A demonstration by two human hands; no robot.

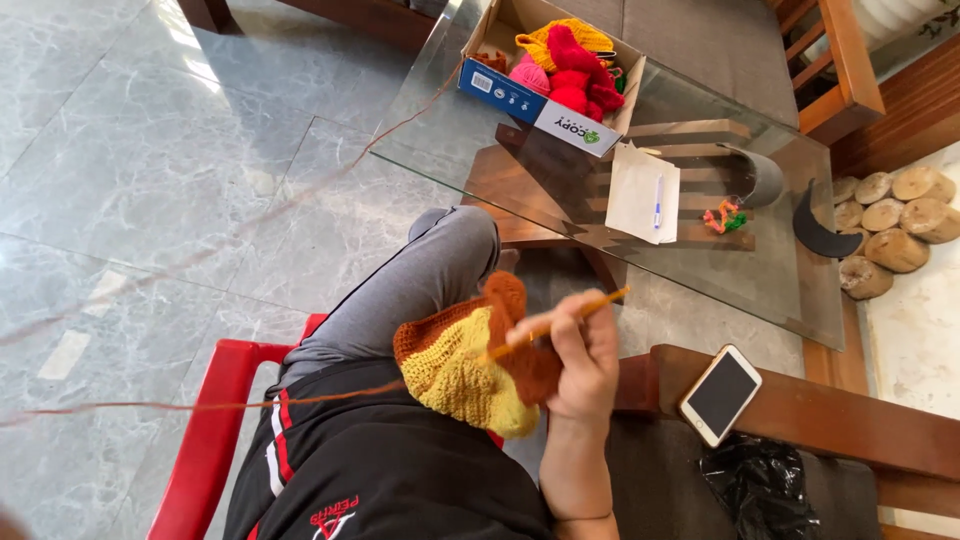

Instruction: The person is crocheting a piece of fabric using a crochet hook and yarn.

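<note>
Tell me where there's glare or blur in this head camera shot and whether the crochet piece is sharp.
Head view: daylight glare streaks the marble floor at top left and the glass table edge; the crochet piece, hook and right hand look sharp; the yarn strand blurs toward the left edge; straight lines bow slightly from the wide lens.

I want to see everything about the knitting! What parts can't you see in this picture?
Head view, the only one:
- Left hand: not visible; likely behind the yellow and brown crochet piece or out of frame.
- Hook tip: hidden in the piece; only the orange hook shaft shows in the right hand.
- Brown yarn strand: runs off the left edge.
- Yarn box: contents partly cut off by the top edge.
</note>
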